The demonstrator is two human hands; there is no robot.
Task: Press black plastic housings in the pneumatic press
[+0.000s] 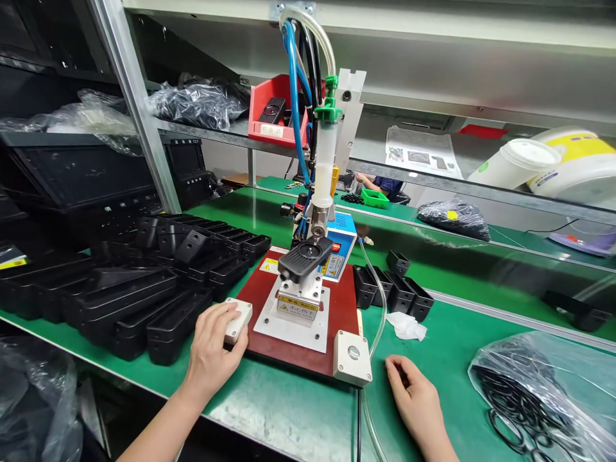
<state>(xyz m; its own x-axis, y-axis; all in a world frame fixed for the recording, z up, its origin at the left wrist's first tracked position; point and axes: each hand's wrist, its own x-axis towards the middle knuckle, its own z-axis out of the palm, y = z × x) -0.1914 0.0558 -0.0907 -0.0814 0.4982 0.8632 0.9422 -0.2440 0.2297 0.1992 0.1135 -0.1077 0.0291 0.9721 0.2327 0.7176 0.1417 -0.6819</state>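
The black part [305, 258] is lying across the metal block [297, 309], its round recess facing up below the syringe [325, 160]. The left hand [212, 350] is resting over the left box [244, 312] at the base's [283, 355] front left corner, fingers and thumb spreading apart around it. The right hand [418, 399] is curling loosely on the counter [269, 410], just beside the right box [353, 369]; whether its fingertips are touching or holding anything, I cannot tell. For good work here, the part should be sitting squarely, with its recess lining up below the nozzle [318, 224]. Both hands should be resting outside the block area, and the clear tube [384, 314] should be running free of the right fingers.
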